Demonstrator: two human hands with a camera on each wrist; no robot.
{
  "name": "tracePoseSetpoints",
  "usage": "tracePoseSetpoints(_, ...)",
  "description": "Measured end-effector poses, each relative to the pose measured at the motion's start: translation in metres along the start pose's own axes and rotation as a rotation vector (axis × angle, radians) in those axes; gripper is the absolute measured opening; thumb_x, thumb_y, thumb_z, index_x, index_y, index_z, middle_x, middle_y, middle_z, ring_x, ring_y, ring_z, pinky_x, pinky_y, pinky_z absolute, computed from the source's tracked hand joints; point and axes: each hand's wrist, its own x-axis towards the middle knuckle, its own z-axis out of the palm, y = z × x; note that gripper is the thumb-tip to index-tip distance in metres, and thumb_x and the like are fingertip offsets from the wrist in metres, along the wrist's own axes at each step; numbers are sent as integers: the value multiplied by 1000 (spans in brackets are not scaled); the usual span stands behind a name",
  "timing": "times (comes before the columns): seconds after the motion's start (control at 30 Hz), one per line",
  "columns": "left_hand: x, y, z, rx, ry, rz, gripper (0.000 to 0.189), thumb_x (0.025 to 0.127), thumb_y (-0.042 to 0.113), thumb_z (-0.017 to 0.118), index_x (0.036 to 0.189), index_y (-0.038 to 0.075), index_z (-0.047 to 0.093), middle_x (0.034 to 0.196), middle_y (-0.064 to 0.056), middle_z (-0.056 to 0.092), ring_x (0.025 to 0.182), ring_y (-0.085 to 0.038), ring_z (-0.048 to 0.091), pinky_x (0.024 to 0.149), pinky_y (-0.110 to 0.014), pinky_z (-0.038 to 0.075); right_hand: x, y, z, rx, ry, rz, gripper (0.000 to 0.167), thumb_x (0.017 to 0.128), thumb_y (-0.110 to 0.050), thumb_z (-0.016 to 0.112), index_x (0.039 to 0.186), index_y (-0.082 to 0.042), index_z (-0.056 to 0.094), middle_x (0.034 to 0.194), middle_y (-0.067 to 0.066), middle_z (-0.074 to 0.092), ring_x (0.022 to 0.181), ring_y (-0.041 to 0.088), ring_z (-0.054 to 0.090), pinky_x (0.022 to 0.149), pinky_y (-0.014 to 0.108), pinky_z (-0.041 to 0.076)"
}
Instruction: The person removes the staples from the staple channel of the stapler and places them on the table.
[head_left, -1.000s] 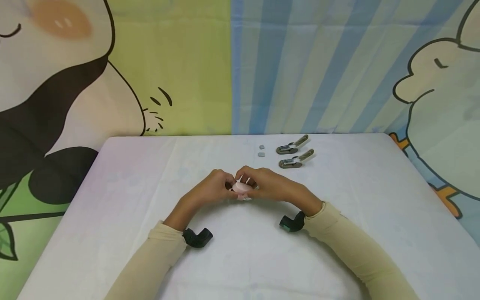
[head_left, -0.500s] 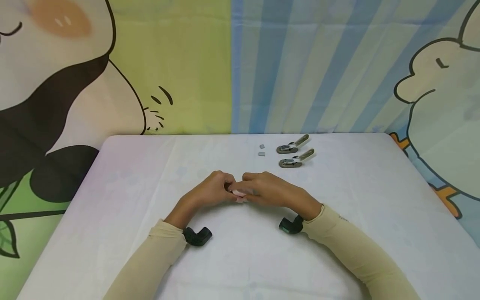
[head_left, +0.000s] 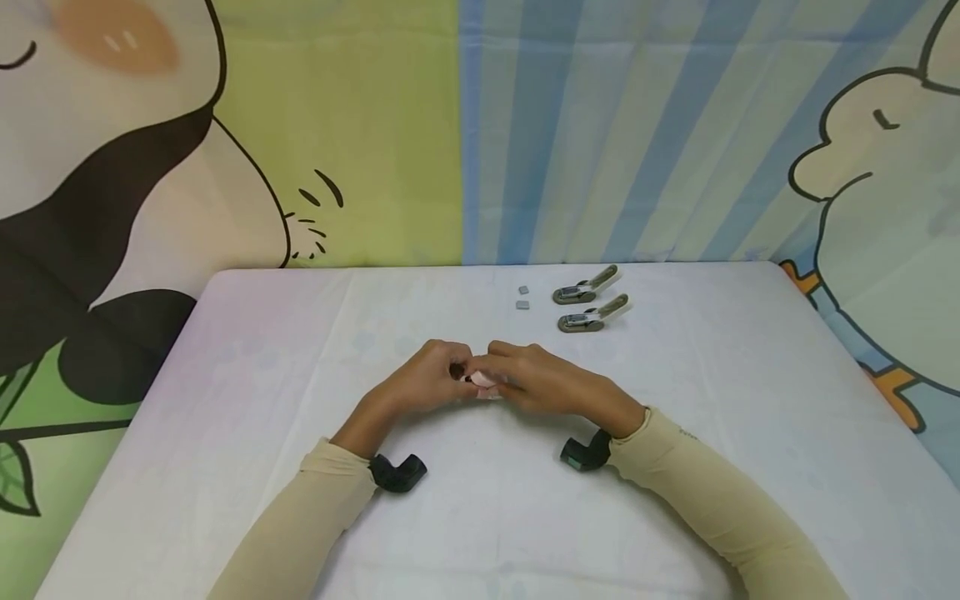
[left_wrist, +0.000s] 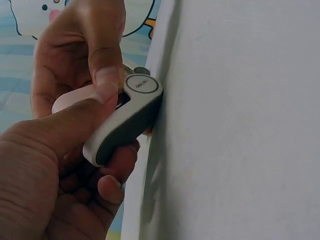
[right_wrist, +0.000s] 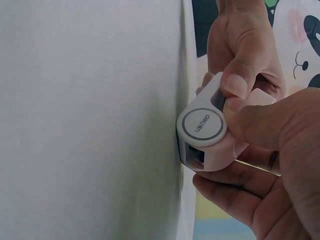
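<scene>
Both hands hold a small pink-and-white stapler (head_left: 483,380) just over the middle of the table. Its round pivot bears a "deli" mark in both wrist views, and its pink part (right_wrist: 222,154) is lifted away from the white one. My left hand (head_left: 427,377) grips it from the left, thumb on top and fingers curled beneath the white part (left_wrist: 107,135). From the right, my right hand (head_left: 543,379) pinches it, thumb beside the pivot (right_wrist: 202,124) and fingers under the body. The two thumb tips meet at the stapler's middle. Fingers cover much of it in the head view.
Two olive-grey staplers with raised handles, a rear one (head_left: 583,287) and a front one (head_left: 588,317), lie toward the table's far edge. Left of them are two small grey blocks (head_left: 522,305). A patterned cloth (head_left: 405,133) hangs behind the white-covered table (head_left: 262,350).
My right hand has come down and closed in on the stapler, its raised fingers lowering over it. My left hand keeps its grip almost in place.
</scene>
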Motion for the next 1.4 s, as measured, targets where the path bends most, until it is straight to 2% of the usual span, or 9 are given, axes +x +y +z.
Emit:
tracePoseSetpoints(0.23, 1, -2, 2, -8, 47, -28, 15, 79, 15, 83, 80, 13, 68, 73, 5, 60, 64, -12, 49, 57, -26, 40, -2, 8, -5, 176, -3, 109, 32, 93, -2, 64, 120, -11, 50, 109, -1, 56, 95, 13, 55, 84, 38, 48)
tracePoseSetpoints(0.5, 1, 1, 0, 5, 30, -58, 14, 79, 16, 83, 84, 12, 71, 74, 5, 61, 64, -13, 51, 56, -26, 41, -1, -1, -24, 73, -76, 214, 30, 89, -10, 72, 112, -15, 54, 109, -5, 63, 108, 15, 60, 90, 37, 47)
tracePoseSetpoints(0.63, 1, 2, 0, 8, 32, -52, 14, 79, 16, 83, 86, 11, 71, 75, 5, 61, 63, -13, 51, 55, -26, 41, -2, -2, -29, 40, -94, 234, 27, 88, -13, 74, 106, -16, 55, 104, -5, 64, 101, 14, 61, 86, 36, 48)
tracePoseSetpoints(0.7, 1, 3, 0, 10, 30, -34, 14, 80, 16, 83, 87, 10, 72, 75, 5, 61, 63, -12, 50, 55, -26, 41, -3, -2, -31, 16, -105, 243, 25, 87, -15, 74, 104, -16, 55, 98, -7, 63, 89, 12, 61, 78, 34, 48)
tracePoseSetpoints(0.9, 2, 5, 0, 26, 22, 4, 15, 80, 14, 82, 88, 8, 72, 74, 4, 60, 62, -11, 50, 55, -26, 41, -6, -3, -38, -87, -140, 274, 21, 85, -21, 77, 95, -17, 60, 78, -11, 57, 58, 8, 41, 56, 27, 37)
tracePoseSetpoints(1.07, 3, 4, -1, 28, 21, -13, 15, 79, 14, 83, 87, 9, 72, 77, 5, 62, 64, -11, 52, 57, -26, 43, -8, 1, -40, -117, -211, 327, 17, 84, -25, 78, 86, -20, 62, 72, -12, 56, 59, 8, 45, 62, 30, 40)
tracePoseSetpoints(1.13, 3, 4, -1, 31, 18, -14, 14, 79, 14, 83, 87, 9, 72, 77, 5, 62, 64, -11, 51, 56, -26, 43, -10, 3, -40, -109, -221, 316, 13, 87, -25, 76, 85, -21, 63, 78, -11, 59, 67, 11, 53, 67, 32, 42)
tracePoseSetpoints(1.3, 4, 5, -1, 48, 4, -6, 14, 80, 14, 82, 88, 9, 72, 75, 5, 61, 63, -11, 50, 55, -25, 41, -8, 1, -36, -114, -74, 201, 3, 92, -18, 69, 92, -16, 71, 96, -4, 64, 95, 18, 57, 79, 33, 47)
tracePoseSetpoints(1.4, 3, 7, 0, 48, -1, 9, 12, 80, 13, 82, 87, 9, 72, 77, 5, 61, 64, -11, 51, 55, -25, 42, -4, -5, -31, -74, -5, 163, 9, 92, -14, 68, 101, -12, 72, 98, -3, 64, 87, 15, 56, 73, 29, 47)
